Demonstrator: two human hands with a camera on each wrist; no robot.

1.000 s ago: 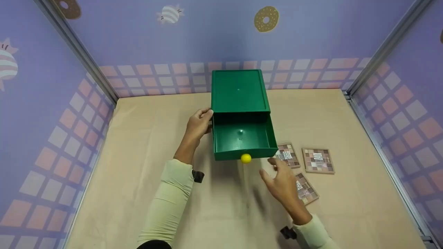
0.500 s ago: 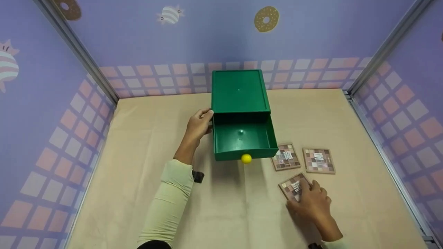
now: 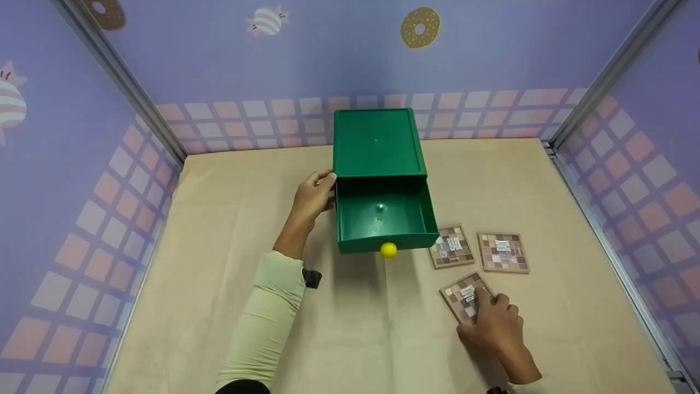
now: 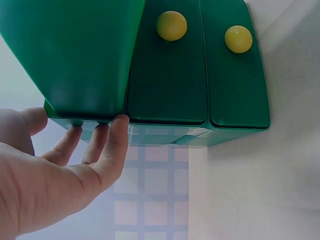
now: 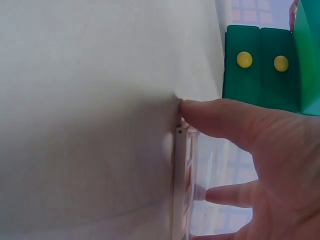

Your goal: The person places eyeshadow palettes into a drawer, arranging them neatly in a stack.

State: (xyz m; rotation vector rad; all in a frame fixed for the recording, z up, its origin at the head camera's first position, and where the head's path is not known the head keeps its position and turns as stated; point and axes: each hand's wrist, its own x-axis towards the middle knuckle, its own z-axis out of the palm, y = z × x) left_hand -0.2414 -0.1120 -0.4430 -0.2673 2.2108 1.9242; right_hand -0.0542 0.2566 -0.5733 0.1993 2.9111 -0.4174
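A green drawer cabinet (image 3: 377, 143) stands at the middle of the table, its top drawer (image 3: 383, 216) pulled out and bare inside. A yellow round knob (image 3: 389, 250) sits on that drawer's front. My left hand (image 3: 313, 197) touches the cabinet's left side near the front corner; in the left wrist view its fingertips (image 4: 119, 122) press the side wall. At the lower right, my right hand (image 3: 495, 323) grips an eyeshadow palette (image 3: 465, 298) lying flat on the table. Its thumb (image 5: 210, 115) is at the palette's edge and its fingers reach over the clear lid.
Two more eyeshadow palettes, one close by the drawer (image 3: 451, 247) and one farther right (image 3: 503, 253), lie on the beige cloth (image 3: 229, 219). Lower drawers (image 4: 170, 75) with yellow knobs are shut. Patterned purple walls (image 3: 339, 49) enclose the table.
My right hand has moved from in front of the drawer down and right onto the nearest palette, its thumb shifting slightly inward lately. The left hand and cabinet have stayed in place.
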